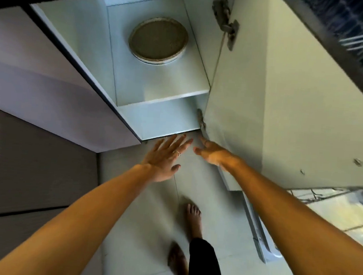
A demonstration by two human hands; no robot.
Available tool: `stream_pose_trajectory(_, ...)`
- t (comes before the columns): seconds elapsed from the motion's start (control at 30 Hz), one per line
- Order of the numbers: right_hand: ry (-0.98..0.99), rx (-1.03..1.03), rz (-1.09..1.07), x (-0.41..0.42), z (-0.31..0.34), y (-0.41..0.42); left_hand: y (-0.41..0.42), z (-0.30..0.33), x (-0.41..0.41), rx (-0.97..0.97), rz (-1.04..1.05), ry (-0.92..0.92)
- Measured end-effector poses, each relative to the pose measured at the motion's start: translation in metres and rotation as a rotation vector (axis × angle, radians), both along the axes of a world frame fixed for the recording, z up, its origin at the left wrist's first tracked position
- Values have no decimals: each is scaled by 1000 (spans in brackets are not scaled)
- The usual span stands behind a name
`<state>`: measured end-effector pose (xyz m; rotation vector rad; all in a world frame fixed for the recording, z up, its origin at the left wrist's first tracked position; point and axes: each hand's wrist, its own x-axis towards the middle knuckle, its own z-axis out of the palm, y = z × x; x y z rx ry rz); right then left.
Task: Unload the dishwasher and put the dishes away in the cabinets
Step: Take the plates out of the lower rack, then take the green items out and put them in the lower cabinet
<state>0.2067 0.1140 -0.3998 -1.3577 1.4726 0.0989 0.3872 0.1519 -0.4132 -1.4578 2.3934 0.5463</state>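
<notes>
At two o'clock I get only a blurred corner of the rack (359,36) — the frame cuts it off. My right hand (215,153) hides its own fingers behind the door (264,100) edge — grip unreadable.

We look down on a pale tiled floor (148,231). At nine o'clock runs a grey wood-grain cupboard front (29,180); at four o'clock daylight brightens the floor (338,215).

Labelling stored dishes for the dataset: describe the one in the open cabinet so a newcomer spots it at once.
Find the open cabinet with its door swung out to the right. On its upper shelf lies a round plate stack, brownish with pale rims. It is the only dish seen in the cabinet; both hands below hold nothing.
</notes>
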Motion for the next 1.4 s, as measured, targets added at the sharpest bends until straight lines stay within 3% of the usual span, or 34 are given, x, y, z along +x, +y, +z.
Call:
stream_pose_trajectory(0.27, 34, 249, 30, -80, -10, 136, 86, 7, -71, 108, -392, -51)
stream_pose_trajectory(0.47, 124, 255, 27, -171, 0, 160, 123, 13, -172, 166, -587, 67)
stream_pose_trajectory(0.7, 148, 169, -227, -281, 14, 147, 121, 22, -296, 201, -365, 195)
stream_pose_trajectory(1.13, 99, 117, -243, -406, 20, 94, 15, 26, -410, 215, 359, 77)
stream_pose_trajectory(1.4, 37, 126, -205, -435, -7, 32, -53, 13, -435, 133, 404, -18)
